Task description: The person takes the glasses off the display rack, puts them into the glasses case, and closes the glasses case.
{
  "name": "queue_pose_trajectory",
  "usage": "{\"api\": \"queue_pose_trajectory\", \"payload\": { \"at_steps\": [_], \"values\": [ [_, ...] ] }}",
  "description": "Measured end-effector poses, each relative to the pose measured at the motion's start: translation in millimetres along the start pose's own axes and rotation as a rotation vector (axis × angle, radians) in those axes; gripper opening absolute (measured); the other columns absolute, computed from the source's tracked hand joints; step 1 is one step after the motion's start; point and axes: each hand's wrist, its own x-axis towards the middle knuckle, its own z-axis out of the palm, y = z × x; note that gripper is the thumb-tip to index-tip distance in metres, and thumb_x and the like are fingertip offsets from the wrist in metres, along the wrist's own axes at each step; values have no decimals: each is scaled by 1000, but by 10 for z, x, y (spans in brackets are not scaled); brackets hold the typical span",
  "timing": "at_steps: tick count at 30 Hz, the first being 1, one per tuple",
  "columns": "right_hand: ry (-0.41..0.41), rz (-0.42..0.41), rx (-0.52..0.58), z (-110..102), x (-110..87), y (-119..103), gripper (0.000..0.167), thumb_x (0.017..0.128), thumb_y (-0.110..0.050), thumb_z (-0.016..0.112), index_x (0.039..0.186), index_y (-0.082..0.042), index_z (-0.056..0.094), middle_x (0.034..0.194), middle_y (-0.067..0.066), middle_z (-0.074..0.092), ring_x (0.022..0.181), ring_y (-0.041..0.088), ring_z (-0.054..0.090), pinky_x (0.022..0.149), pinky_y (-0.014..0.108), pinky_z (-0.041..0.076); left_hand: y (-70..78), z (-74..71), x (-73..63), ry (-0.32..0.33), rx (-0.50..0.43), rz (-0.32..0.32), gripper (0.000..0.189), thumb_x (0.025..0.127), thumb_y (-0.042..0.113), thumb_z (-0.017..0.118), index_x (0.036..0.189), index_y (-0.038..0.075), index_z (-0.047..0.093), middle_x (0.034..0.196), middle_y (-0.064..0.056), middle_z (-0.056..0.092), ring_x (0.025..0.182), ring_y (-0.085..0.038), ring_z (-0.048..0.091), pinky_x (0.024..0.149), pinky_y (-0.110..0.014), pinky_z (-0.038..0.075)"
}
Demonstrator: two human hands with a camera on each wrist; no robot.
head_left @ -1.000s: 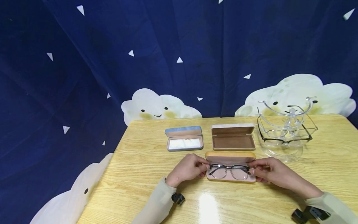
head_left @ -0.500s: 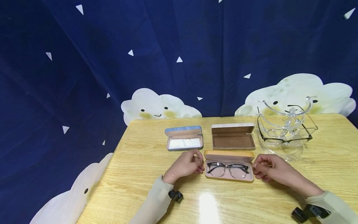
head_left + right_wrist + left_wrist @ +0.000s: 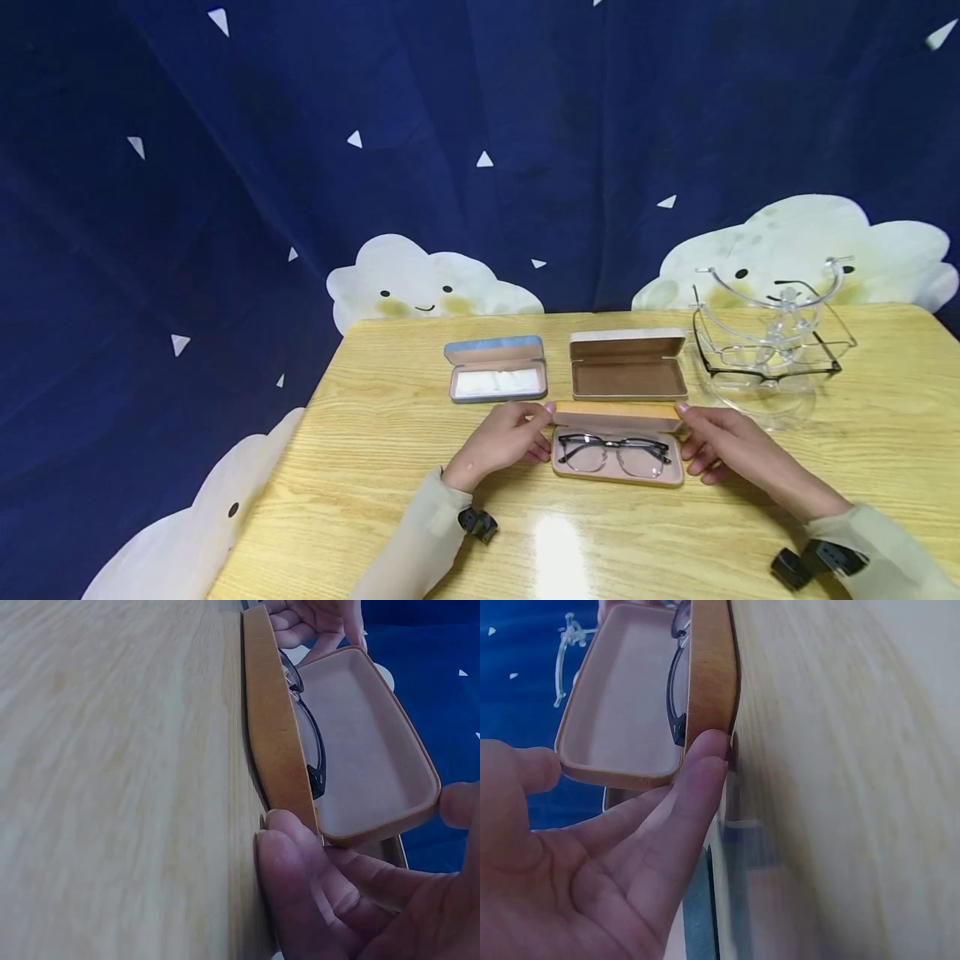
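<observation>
An orange glasses case with a pale pink lining stands with its lid raised at the front of the table. Inside its base lie black half-rim eyeglasses, temples folded. My left hand holds the case's left end, its thumb at the lid's upper corner and its fingertips against the base. At the right end, my right hand mirrors this: the thumb is at the lid corner and the fingers lie along the end of the base.
Behind stand a blue glasses case holding a white cloth, and a white case with a brown lining, both with raised lids. A clear display stand with black-framed eyeglasses is at the back right of the wooden table.
Both hands withdrew from the glasses inside the case to beside its ends, then came back to the ends, with thumbs now up at the lid corners. The glasses stay inside.
</observation>
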Motion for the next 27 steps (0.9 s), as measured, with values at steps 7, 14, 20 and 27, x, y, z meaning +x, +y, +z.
{"api": "queue_pose_trajectory", "payload": {
  "at_steps": [7,14,20,27],
  "values": [
    [-6,-5,-19,-10,-7,-23,70,113,-48,38,137,17,50,85,6,69,68,14,70,60,33,63,-3,1,26,-14,6,2,63,108,52,52,132,-4,67,82,-19,77,74,-25,77,67,-35,66],
    [-102,-73,5,-73,18,1,60,113,-39,41,134,17,53,89,7,67,70,13,71,61,32,63,10,-48,20,-93,-38,-28,55,108,46,55,132,-2,68,88,-23,77,79,-28,78,73,-37,67],
    [-198,-114,29,-145,47,58,56,114,-34,43,136,17,50,93,6,67,76,12,73,65,32,64,13,-88,14,-141,-52,-33,50,107,37,60,136,-4,64,96,-26,78,89,-35,79,78,-38,67],
    [-229,-127,24,-171,37,83,62,113,-32,44,144,21,41,97,6,67,80,12,74,69,33,65,-16,-108,13,-169,-60,-32,52,106,32,63,142,-6,58,101,-26,78,92,-32,79,81,-38,66]
  ]
}}
